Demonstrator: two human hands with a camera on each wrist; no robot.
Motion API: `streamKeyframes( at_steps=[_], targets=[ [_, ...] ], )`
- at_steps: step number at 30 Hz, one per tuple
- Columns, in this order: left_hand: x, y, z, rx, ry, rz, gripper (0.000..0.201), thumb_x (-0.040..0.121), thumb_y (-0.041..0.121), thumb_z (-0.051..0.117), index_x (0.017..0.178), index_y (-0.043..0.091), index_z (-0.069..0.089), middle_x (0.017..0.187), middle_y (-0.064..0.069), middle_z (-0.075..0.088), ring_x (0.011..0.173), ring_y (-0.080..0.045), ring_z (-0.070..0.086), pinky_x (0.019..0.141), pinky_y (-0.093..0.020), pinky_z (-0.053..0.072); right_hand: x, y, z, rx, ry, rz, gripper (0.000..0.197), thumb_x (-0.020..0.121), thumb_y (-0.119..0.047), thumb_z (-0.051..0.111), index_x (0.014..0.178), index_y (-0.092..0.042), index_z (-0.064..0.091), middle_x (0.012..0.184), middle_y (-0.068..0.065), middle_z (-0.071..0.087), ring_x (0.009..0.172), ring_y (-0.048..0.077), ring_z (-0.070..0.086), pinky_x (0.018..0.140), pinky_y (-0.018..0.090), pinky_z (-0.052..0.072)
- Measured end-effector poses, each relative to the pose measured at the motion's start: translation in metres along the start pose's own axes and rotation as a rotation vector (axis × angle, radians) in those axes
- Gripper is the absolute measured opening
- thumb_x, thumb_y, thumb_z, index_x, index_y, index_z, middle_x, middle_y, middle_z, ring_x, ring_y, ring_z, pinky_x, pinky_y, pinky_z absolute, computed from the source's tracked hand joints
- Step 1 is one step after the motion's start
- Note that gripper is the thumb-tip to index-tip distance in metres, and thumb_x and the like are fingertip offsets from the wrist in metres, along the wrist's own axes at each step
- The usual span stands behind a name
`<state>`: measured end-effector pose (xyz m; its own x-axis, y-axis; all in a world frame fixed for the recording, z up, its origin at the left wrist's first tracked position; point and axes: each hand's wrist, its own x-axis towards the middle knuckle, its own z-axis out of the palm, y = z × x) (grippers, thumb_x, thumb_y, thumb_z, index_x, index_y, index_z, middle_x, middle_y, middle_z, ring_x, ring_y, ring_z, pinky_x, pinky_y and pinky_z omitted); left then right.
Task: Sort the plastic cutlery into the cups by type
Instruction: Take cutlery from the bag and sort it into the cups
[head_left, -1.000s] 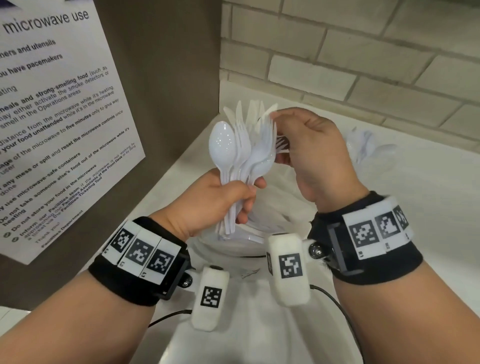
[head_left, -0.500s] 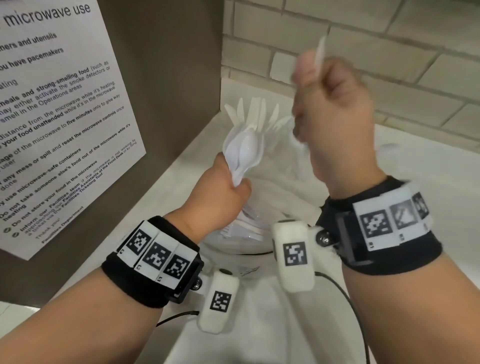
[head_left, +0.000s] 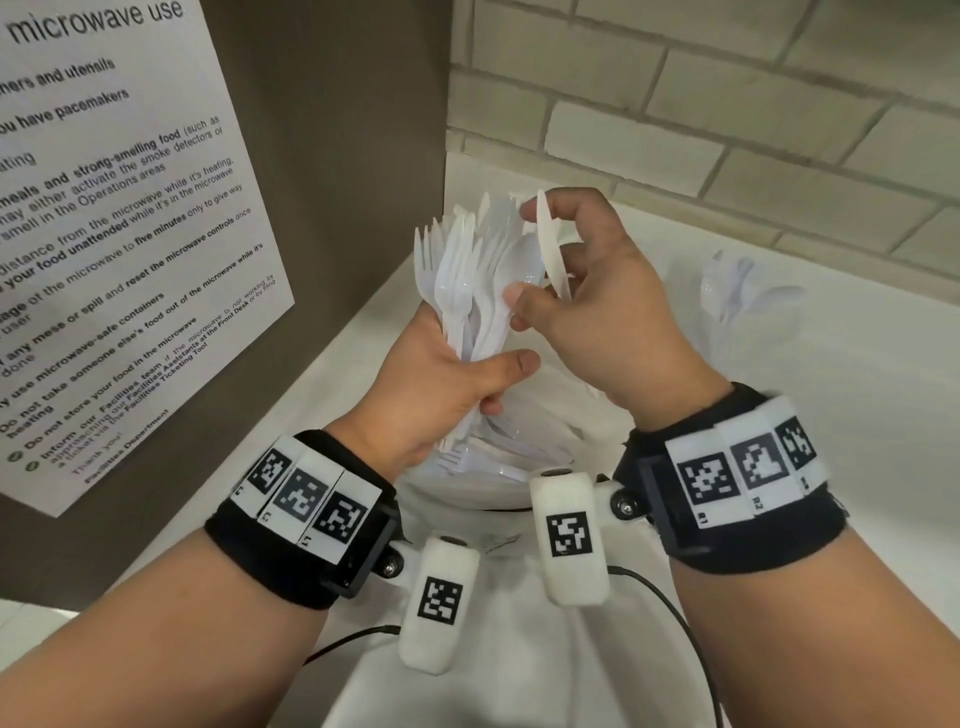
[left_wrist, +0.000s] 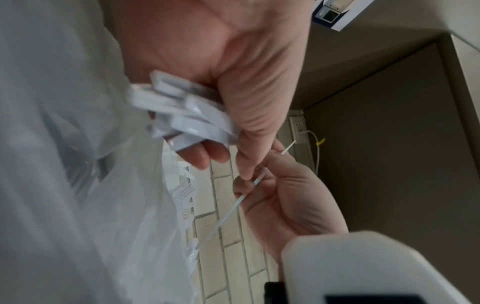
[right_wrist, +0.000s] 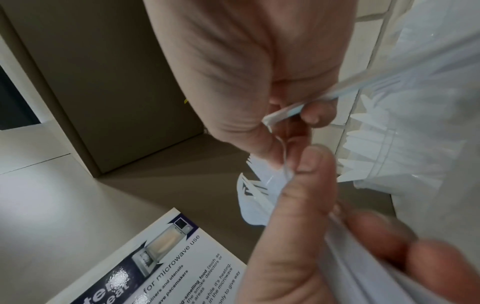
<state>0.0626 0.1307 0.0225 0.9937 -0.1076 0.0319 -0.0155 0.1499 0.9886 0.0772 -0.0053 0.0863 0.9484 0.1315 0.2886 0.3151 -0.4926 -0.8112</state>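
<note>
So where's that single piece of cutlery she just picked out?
In the head view the single white piece is pinched in the right hand, just right of the bundle of cutlery gripped by the left hand.

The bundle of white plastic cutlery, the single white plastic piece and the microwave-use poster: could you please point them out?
bundle of white plastic cutlery (head_left: 462, 280), head view, on the fork heads.
single white plastic piece (head_left: 549, 244), head view, mid-length.
microwave-use poster (head_left: 104, 249), head view, printed text.

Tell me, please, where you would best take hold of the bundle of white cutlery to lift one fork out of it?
Pinch a fork's head at the top of the bundle, coming from above: the heads fan apart there, while the left hand wraps the handles tight.
</note>
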Motion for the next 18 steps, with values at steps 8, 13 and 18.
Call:
streamKeyframes(
  at_steps=[8, 13, 18],
  targets=[
    [0.006, -0.009, 0.001, 0.310, 0.122, 0.073, 0.064, 0.076, 0.029, 0.074, 0.133, 0.025, 0.044, 0.093, 0.006, 0.063, 0.071, -0.010, 0.059, 0.064, -0.027, 0.048, 0.006, -0.007, 0.002, -0.168, 0.209, -0.063, 0.012, 0.086, -0.037, 0.066, 0.093, -0.028, 0.069, 0.088, -0.009, 0.049, 0.063, -0.003, 0.046, 0.062, 0.004, 0.037],
    [0.002, -0.008, 0.004, 0.445, 0.121, 0.120, 0.073, 0.081, 0.025, 0.075, 0.140, 0.026, 0.031, 0.112, 0.015, 0.059, 0.094, 0.000, 0.060, 0.075, -0.009, 0.047, 0.012, -0.019, 0.005, -0.207, 0.173, -0.028, 0.016, 0.085, -0.039, 0.068, 0.086, -0.024, 0.072, 0.091, -0.001, 0.058, 0.069, -0.001, 0.050, 0.063, 0.006, 0.037],
    [-0.003, -0.012, 0.004, 0.444, 0.104, 0.118, 0.074, 0.083, 0.024, 0.073, 0.142, 0.028, 0.029, 0.102, 0.029, 0.051, 0.091, 0.010, 0.055, 0.073, 0.000, 0.042, 0.017, -0.028, -0.002, -0.022, 0.191, 0.066, 0.017, 0.084, -0.029, 0.072, 0.074, -0.015, 0.071, 0.081, -0.002, 0.069, 0.076, 0.010, 0.064, 0.068, 0.017, 0.049]
  ],
)
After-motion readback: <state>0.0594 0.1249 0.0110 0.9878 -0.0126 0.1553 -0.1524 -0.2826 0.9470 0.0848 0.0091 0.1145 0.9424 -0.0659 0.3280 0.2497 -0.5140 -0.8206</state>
